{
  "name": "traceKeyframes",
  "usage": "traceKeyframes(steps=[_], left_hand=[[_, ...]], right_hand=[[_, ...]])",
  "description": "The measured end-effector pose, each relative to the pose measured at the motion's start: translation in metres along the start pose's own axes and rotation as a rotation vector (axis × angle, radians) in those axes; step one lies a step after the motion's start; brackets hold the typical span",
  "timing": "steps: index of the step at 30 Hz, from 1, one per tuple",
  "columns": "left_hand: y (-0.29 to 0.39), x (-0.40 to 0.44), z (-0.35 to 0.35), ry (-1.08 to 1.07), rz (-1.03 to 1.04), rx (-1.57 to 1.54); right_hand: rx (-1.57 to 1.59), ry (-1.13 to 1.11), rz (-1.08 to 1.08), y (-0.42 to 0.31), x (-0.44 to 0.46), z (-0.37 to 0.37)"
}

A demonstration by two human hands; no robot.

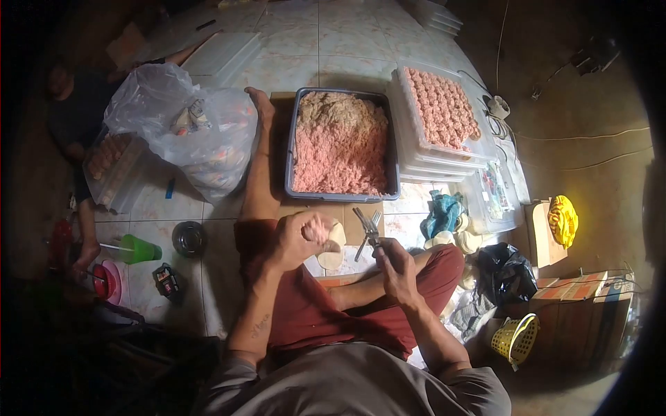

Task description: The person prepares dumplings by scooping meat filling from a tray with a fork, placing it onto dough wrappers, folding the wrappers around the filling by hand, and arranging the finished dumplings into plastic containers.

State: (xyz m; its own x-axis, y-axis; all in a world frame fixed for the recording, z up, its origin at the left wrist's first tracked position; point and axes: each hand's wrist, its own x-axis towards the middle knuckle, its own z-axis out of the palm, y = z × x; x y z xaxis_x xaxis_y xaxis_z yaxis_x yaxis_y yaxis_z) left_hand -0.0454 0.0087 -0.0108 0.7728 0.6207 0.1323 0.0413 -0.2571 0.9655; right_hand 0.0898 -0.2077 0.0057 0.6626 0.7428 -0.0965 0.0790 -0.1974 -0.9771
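Observation:
My left hand (297, 241) is closed around a small lump of pink minced filling (316, 229), somewhat blurred. Beside and below it lie pale round dough wrappers (331, 259), partly behind the hand. My right hand (398, 269) grips metal forks (370, 227), their tines pointing up and away from me; how many there are is hard to make out. Just beyond both hands stands a dark blue rectangular tub (290, 166) heaped with minced filling (340, 152), browner at the far end and pinker near me.
Stacked clear trays (433, 170) at the right carry rows of pink filled pieces (440, 104). A large plastic bag (208, 139) stands left, near another person (87, 118). A green cup (139, 248), black bowl (189, 239), teal cloth (442, 213) and yellow basket (515, 340) surround me.

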Motion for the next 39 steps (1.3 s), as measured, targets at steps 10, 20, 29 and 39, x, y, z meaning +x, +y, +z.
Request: traceKeyframes(steps=[10,20,29,39], left_hand=[[0.009,-0.008,0.041,0.083,0.167,-0.041],[-0.022,-0.003,0.022,-0.002,0.110,0.103],[-0.005,0.008,0.022,-0.037,0.135,0.126],[-0.006,0.012,0.046,0.008,0.050,0.193]], right_hand=[[-0.014,-0.032,-0.441,0.038,0.000,0.060],[-0.470,-0.210,-0.405,-0.044,0.021,0.011],[-0.533,-0.211,-0.320,-0.060,0.024,0.004],[-0.386,-0.050,-0.171,-0.049,0.012,0.003]])
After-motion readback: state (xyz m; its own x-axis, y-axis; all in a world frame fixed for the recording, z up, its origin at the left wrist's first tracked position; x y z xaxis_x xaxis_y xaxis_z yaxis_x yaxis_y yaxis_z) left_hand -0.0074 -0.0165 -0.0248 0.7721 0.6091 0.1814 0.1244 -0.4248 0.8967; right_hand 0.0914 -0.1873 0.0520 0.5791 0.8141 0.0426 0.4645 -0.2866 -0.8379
